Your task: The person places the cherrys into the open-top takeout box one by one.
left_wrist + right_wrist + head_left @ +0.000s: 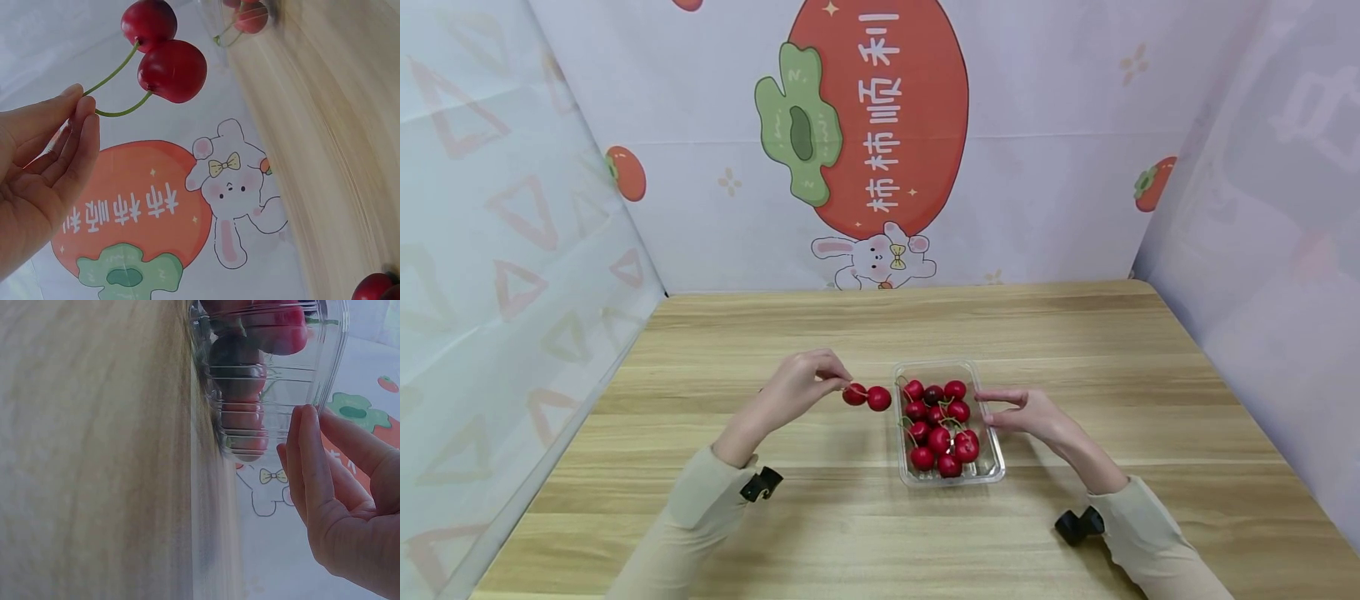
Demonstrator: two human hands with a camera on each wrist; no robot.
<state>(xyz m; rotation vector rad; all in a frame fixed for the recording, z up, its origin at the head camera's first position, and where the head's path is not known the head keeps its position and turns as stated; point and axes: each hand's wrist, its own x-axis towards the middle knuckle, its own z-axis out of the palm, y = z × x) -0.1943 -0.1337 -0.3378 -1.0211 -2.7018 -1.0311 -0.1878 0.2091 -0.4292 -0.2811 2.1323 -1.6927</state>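
Note:
My left hand (805,383) pinches the stems (119,69) of two cherries (172,72) between thumb and fingertips. This dark red pair hangs beside the left edge of a clear plastic box (904,479). Inside the box lie several red cherries (938,440), some with green stems. My right hand (1030,412) is at the box's right side, its fairly straight fingers touching the rim. In the right wrist view, the fingertips (307,412) meet the wall close to the rim, outside the cherries.
The box stands on a wood-grain table (865,533). Another cherry (374,289) shows in the lower right corner of the left wrist view. A white printed cloth (1045,208) hangs behind the table, with further cloth at both sides.

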